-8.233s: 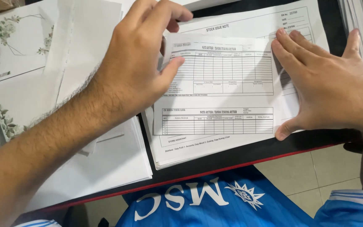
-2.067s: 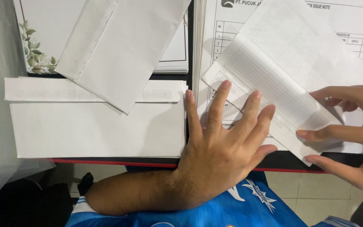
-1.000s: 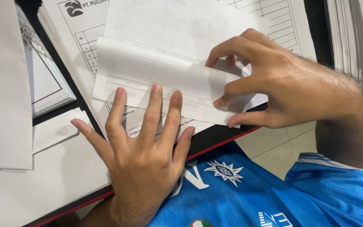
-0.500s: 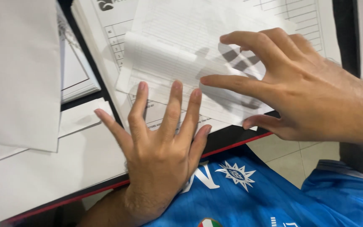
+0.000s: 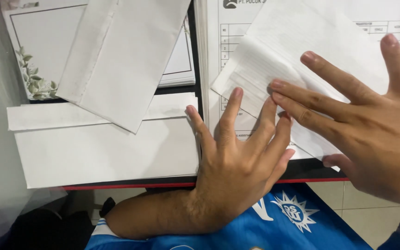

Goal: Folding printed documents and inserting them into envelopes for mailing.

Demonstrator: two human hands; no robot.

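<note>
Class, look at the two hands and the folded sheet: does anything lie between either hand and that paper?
Nothing visible does. The left hand and the right hand both press flat on the folded sheet.

Right hand [image 5: 371,134]: wrist and heel cut off by the right edge of the frame. Folded sheet [image 5: 302,60]: lower part hidden under both hands, top cut off by the upper edge. Printed form [image 5: 223,46]: mostly covered by the folded sheet, print too small to tell. Bordered card [image 5: 38,51], upper left: largely hidden under an envelope [image 5: 121,55], whose top is cut off. Left hand [image 5: 237,171]: forearm partly hidden below the desk edge [image 5: 130,185].
</note>
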